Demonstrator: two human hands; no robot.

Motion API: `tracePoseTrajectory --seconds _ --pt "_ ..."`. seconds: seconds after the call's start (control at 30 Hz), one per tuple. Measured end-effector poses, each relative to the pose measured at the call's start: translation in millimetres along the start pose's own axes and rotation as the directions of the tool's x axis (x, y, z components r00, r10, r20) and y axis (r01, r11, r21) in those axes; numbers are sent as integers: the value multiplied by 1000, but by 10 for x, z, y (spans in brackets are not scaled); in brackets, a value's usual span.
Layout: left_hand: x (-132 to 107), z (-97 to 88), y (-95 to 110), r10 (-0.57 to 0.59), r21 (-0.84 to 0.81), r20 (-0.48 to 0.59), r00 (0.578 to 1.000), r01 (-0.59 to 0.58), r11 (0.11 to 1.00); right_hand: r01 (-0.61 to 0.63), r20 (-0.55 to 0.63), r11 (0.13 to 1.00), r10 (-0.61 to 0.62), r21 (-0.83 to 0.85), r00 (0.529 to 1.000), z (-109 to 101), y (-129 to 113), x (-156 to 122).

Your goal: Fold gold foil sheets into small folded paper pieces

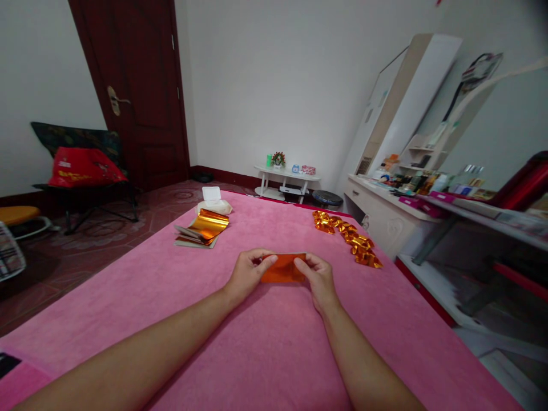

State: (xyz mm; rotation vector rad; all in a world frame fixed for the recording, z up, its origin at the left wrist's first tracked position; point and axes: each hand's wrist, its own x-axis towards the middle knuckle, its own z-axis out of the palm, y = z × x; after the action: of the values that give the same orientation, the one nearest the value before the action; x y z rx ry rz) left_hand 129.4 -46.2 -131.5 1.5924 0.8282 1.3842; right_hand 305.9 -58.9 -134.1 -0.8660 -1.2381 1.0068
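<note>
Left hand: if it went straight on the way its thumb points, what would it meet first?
Probably the right hand, which holds the other end of the shiny orange sheet that the left hand grips. Depth is hard to judge from this single view.

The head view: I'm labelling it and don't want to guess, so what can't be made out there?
Head view: the back of the orange sheet, hidden by its front.
Head view: some fingertips of the left hand and right hand, hidden behind the sheet.
Head view: the red bag, its writing too small and blurred.
Head view: the red object, cut off by the right edge.
</note>
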Motion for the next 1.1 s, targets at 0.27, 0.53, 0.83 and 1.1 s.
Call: tracePoseTrajectory --seconds 0.27,0.53,0.83,1.1 --pt "35 6 -53 -86 -46 -43 995 84 995 -31 -51 1000 30 -4 998 6 17 2" --pt "31 -8 -77 -124 -50 -16 992 123 991 -26 -91 993 16 -113 996 -55 101 28" --pt "80 -93 -191 -145 228 -105 984 166 959 -63 -118 932 21 -358 993 -69 158 40" --pt "96 -161 -123 -115 860 36 993 28 510 -60 -79 332 -43 -941 996 -58 116 49"
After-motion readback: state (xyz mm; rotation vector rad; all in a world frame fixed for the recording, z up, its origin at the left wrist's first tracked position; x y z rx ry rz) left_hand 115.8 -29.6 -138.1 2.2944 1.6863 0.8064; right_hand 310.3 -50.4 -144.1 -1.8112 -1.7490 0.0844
